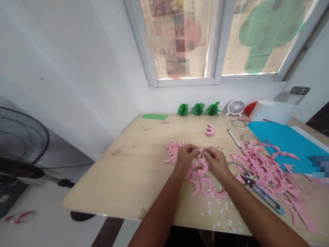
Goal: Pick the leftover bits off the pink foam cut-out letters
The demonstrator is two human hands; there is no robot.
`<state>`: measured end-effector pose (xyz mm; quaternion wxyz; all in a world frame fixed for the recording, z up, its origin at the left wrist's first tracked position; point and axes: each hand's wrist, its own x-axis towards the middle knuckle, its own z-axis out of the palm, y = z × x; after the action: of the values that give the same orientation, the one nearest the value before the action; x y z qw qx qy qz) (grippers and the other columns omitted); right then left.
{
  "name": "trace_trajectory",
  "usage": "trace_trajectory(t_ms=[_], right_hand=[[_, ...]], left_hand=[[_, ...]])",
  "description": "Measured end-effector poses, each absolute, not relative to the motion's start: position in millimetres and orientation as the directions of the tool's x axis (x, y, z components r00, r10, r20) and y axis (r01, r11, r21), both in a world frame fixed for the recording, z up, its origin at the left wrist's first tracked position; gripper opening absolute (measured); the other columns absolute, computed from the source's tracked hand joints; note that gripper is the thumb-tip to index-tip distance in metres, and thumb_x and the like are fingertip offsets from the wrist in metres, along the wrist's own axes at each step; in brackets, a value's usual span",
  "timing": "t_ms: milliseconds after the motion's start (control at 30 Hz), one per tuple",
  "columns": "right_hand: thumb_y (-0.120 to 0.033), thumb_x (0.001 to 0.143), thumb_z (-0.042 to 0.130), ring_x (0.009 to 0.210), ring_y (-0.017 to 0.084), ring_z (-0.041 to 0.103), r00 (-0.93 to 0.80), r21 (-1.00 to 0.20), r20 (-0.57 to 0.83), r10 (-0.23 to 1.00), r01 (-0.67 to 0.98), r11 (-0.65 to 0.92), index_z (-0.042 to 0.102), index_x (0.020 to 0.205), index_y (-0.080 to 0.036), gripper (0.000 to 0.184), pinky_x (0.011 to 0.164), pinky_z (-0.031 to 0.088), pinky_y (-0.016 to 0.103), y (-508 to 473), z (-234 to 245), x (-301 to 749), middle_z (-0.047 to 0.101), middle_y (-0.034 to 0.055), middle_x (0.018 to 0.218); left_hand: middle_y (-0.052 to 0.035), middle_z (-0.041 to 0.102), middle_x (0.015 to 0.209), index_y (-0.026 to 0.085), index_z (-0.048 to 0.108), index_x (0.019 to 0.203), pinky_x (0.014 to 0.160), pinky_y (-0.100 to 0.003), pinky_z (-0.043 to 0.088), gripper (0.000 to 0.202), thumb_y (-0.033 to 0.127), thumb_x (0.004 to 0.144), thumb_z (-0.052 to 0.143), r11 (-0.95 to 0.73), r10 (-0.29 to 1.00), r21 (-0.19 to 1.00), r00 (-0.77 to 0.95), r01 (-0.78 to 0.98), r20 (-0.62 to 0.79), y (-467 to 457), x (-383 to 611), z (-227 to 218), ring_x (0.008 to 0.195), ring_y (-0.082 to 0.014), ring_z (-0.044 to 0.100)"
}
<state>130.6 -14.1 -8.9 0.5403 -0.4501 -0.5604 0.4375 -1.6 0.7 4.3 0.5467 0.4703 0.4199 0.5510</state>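
Note:
Above the wooden table, my left hand (188, 156) and my right hand (216, 162) meet fingertip to fingertip. Both pinch a small pink piece (201, 150), mostly covered by the fingers. Beneath and in front of them lie several curved pink cut-outs (195, 188), some overlapping. A heap of small pink pieces with pale ends (171, 151) sits just left of my left hand. Beyond the hands stands a little stack of curved pink pieces (210, 130). Small white paper bits (226, 206) are scattered near my right forearm.
Right of my right arm are pink scraps (267, 171), blue-handled scissors (269, 199), a white pen (234, 138) and blue sheets (280, 137). Along the wall stand green paper shapes (197, 109) and a small white fan (235, 107). A green strip (154, 117) lies far left on the table (128, 171).

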Motion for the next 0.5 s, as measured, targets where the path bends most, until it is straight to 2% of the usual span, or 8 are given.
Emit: trace_trajectory(t_ms=[133,300,400,500], right_hand=[[-0.042,0.07,0.063,0.044,0.009,0.039,0.05,-0.989,0.122,0.991,-0.078,0.126,0.059,0.07,-0.017,0.026,0.041,0.027,0.022,-12,-8,132,0.05,-0.0037,0.054],[-0.042,0.068,0.066,0.044,0.009,0.042,0.101,-0.986,0.069,0.993,-0.143,0.083,0.061,0.073,-0.016,0.027,0.042,0.03,0.021,-10,-10,134,0.054,-0.0022,0.056],[-0.042,0.067,0.066,0.044,0.009,0.042,0.135,-0.985,0.061,0.989,-0.15,0.082,0.061,0.074,-0.016,0.028,0.042,0.03,0.021,-8,-13,135,0.055,-0.0019,0.056],[-0.041,0.067,0.066,0.046,0.01,0.042,0.167,-0.984,0.081,0.983,-0.143,0.105,0.062,0.074,-0.016,0.026,0.043,0.031,0.021,-7,-13,136,0.054,-0.0022,0.057]], left_hand=[[0.0007,0.059,0.056,0.013,0.062,0.066,0.052,-0.022,0.04,0.01,0.021,0.061,0.063,-0.061,0.998,0.975,-0.022,-0.216,0.058,3,-2,4,0.052,-0.0095,0.052],[-0.0019,0.061,0.062,0.013,0.064,0.073,0.052,-0.021,0.041,0.013,0.018,0.063,0.057,-0.097,0.995,0.987,0.013,-0.131,0.1,4,-2,0,0.057,-0.011,0.054],[-0.0025,0.062,0.064,0.014,0.062,0.077,0.049,-0.02,0.039,0.015,0.018,0.066,0.053,-0.113,0.993,0.991,0.036,-0.073,0.116,5,-1,-4,0.056,-0.0104,0.054],[-0.0006,0.059,0.059,0.014,0.059,0.084,0.046,-0.018,0.036,0.017,0.022,0.072,0.05,-0.128,0.991,0.988,0.034,-0.089,0.132,5,-1,-6,0.052,-0.0091,0.051]])
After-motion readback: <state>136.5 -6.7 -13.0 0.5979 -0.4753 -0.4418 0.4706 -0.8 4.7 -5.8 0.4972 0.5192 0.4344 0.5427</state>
